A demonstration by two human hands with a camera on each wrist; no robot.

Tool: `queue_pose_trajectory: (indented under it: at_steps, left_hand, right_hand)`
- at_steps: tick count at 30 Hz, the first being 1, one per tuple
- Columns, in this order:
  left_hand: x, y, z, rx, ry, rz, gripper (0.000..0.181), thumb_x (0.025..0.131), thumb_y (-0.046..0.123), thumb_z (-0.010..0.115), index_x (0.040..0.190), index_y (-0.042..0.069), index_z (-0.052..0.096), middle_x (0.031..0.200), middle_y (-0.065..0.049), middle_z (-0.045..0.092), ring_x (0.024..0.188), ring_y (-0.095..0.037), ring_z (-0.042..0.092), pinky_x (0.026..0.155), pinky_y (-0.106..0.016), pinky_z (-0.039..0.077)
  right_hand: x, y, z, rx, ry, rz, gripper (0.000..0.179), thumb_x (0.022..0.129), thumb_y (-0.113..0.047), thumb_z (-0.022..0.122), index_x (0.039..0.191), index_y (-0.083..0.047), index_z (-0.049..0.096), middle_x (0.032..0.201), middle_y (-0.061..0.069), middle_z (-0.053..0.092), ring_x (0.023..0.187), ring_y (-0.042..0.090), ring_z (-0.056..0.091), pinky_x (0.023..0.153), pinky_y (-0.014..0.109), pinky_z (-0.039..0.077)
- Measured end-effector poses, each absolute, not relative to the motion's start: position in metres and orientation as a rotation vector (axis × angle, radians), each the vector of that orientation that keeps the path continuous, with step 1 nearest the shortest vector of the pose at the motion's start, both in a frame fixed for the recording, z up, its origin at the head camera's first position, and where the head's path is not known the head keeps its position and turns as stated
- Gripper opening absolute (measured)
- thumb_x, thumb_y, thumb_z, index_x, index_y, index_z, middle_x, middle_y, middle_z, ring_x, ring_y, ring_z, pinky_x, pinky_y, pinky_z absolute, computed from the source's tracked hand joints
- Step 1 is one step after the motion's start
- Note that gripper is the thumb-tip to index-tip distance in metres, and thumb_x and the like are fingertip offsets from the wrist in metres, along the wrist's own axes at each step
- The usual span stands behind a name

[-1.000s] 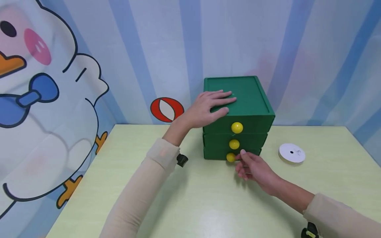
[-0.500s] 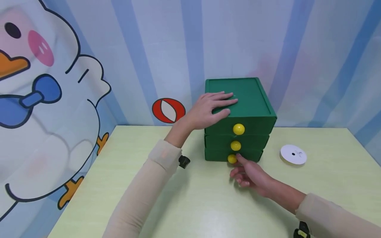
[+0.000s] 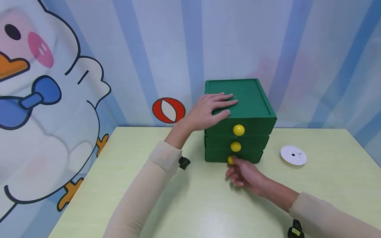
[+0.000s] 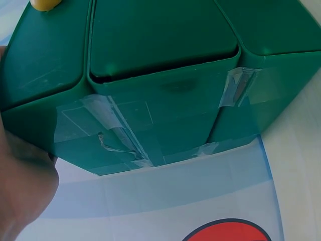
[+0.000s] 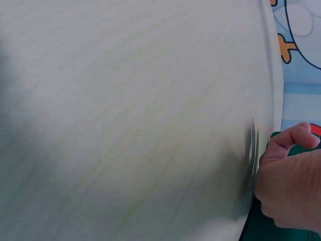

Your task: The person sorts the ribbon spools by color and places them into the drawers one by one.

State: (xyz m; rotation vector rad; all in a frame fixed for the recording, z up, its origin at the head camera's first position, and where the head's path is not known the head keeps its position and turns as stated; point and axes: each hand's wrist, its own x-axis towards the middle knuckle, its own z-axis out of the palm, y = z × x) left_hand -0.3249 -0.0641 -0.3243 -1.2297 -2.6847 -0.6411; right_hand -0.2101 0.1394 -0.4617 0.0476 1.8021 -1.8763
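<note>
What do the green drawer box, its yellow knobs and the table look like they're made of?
Green drawer box: probably plastic, smooth with a slight sheen; the rounded drawer corners look moulded.
Yellow knobs: glossy, with bright highlights; plastic or painted wood, hard to say.
Table: perhaps wood-look laminate, softly shiny, with faint grain streaks.

Head view faces forward-down, wrist views nearer — sharing green box (image 3: pixel 253 124).

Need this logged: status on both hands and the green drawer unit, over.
Left hand atop green three-drawer unit. Right hand at bottom yellow knob, grip unclear. Drawers look closed. White spool aside, nothing blocking.
</note>
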Motion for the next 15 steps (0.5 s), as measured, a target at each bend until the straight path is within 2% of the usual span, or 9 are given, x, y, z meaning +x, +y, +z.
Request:
queue_pose_trajectory:
  at_steps: [15]
  left_hand:
    - [-0.3225,-0.0638,-0.323,-1.226,-2.685,-0.651,0.05,0.111,0.039,0.048,0.159,0.025,0.052,0.17,0.002,0.041,0.162,-0.02,0.024,0.132,-0.044,0.014]
  right_hand:
    - [-0.2028,0.1356,-0.4639,0.077,1.87,-1.843,0.038,0.117,-0.035,0.03,0.124,-0.001,0.045,0.084,0.0,0.065,0.06,0.011,0.054,0.052,0.021,0.042]
